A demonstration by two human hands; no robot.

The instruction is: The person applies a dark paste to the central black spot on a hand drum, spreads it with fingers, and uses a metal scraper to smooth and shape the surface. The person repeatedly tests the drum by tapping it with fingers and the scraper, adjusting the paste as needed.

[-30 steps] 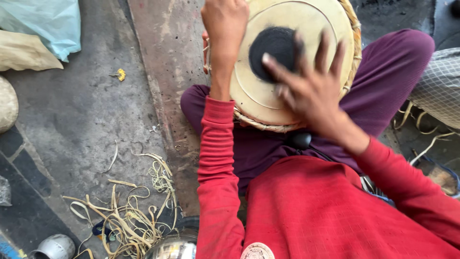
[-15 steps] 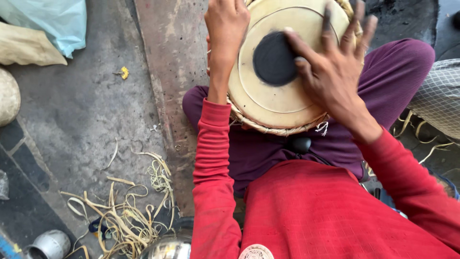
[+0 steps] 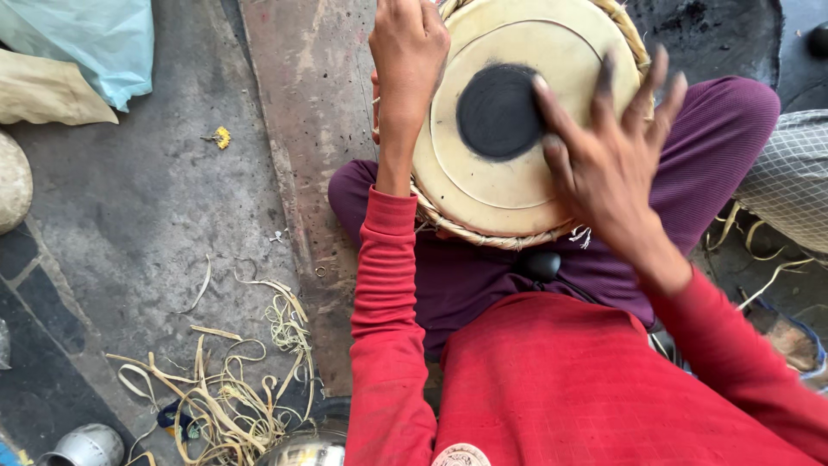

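Note:
A round hand drum (image 3: 496, 185) rests on my lap, its pale skin head facing up with a black circular patch (image 3: 498, 112) in the middle and a braided rim around it. My left hand (image 3: 407, 56) grips the drum's left rim, fingers curled over the edge. My right hand (image 3: 604, 151) lies spread over the right side of the head, fingers apart, fingertips at the edge of the black patch. I wear red sleeves and purple trousers.
Pale leather strips (image 3: 228, 393) lie tangled on the stone floor at the lower left. A metal cup (image 3: 86, 446) and a metal bowl (image 3: 302, 449) sit near the bottom edge. Blue and tan bags (image 3: 78, 52) lie at the upper left. Checked cloth (image 3: 789, 177) is at the right.
My right hand has slid from over the black patch toward the drum's right side. The drum has shifted slightly in my lap; the left hand keeps its grip on the rim.

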